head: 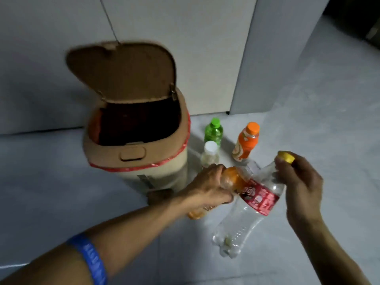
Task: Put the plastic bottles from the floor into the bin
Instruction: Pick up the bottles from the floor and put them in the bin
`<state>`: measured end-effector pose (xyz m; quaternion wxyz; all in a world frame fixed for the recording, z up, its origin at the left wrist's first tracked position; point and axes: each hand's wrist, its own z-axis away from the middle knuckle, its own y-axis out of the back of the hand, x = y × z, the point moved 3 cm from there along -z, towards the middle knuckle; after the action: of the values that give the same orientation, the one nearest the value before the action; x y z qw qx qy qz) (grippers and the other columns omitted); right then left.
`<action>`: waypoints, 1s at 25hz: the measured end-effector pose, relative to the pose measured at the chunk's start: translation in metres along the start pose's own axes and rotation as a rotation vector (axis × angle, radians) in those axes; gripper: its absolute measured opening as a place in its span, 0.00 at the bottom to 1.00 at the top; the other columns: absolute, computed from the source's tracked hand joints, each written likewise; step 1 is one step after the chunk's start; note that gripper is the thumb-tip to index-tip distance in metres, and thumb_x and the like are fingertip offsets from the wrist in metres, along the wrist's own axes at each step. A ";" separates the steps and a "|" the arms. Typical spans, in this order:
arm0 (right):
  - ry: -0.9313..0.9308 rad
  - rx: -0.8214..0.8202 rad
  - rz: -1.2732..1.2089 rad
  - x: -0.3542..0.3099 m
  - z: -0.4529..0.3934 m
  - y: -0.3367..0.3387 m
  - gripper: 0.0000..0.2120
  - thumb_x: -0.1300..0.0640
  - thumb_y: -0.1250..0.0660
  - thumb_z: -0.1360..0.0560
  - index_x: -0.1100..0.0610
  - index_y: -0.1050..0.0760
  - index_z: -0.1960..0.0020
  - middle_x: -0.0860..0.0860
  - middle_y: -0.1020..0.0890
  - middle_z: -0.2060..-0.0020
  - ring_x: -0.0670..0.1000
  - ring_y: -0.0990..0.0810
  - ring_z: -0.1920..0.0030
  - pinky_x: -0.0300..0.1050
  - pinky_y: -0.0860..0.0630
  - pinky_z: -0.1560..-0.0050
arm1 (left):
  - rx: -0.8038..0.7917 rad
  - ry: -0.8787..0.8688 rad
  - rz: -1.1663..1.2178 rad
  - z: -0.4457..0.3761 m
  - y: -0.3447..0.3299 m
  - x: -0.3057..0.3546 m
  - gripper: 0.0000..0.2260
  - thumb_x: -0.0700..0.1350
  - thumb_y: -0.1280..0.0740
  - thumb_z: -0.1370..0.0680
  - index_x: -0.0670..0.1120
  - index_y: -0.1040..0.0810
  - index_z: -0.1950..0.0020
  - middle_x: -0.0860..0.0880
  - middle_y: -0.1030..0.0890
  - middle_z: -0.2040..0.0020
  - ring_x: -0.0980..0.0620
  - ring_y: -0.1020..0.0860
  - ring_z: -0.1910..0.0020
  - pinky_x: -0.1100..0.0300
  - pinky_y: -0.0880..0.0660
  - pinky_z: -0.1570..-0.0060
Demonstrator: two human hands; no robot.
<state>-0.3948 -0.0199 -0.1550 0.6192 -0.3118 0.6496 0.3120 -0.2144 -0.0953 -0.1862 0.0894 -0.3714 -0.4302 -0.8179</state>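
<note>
- The left hand (207, 182) formed a clenched grip around an orange bottle (231, 179), which lay tilted with its lower end toward 7 o'clock.
- The right hand (300, 182) held a clear bottle (246, 214) by its yellow cap (286, 156); the body hung toward 7 o'clock from that grip, above the floor (318, 112).
- The red label (260, 199) of the clear bottle crossed in front of the orange bottle, just beside the left hand.
- The bin (141, 145) stood at 10 o'clock from both hands, its lid (123, 73) raised and its opening dark.
- Three bottles stood upright on the floor at 12 o'clock from the hands: a green bottle (213, 131), a white-capped bottle (210, 155) and an orange-capped bottle (245, 141).
- The left hand hid the middle of the orange bottle; the label text was blurred.
- A blue wristband (90, 260) circled the left forearm.
</note>
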 end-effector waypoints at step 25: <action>0.712 -0.476 0.693 -0.100 -0.044 -0.242 0.16 0.50 0.26 0.29 0.51 0.27 0.44 0.53 0.18 0.51 0.57 0.19 0.55 0.55 0.21 0.57 | 0.551 -0.189 0.098 0.071 0.236 -0.070 0.19 0.38 0.27 0.29 0.54 0.30 0.46 0.53 0.22 0.53 0.56 0.22 0.54 0.62 0.24 0.57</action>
<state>-0.2264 -0.2009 -0.0579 0.1345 -0.2974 0.7951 0.5112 -0.0171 -0.1970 -0.0588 0.1857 -0.4279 -0.6240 -0.6270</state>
